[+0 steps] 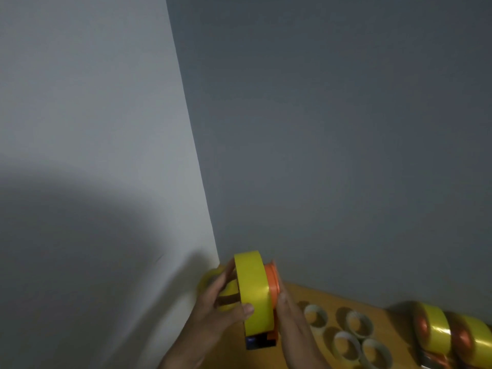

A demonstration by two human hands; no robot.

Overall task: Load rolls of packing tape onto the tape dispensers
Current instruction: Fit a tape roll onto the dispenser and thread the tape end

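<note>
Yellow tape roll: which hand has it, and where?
Left hand grips the yellow tape roll by its rim; right hand lies flat against the orange dispenser.

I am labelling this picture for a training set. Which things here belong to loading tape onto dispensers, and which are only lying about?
Part of the job:
- yellow tape roll on the orange dispenser, held between the left hand and right hand
- loaded dispensers at the right
- another yellow roll behind the left hand

Lying about:
- empty cardboard cores on the wooden table
</note>
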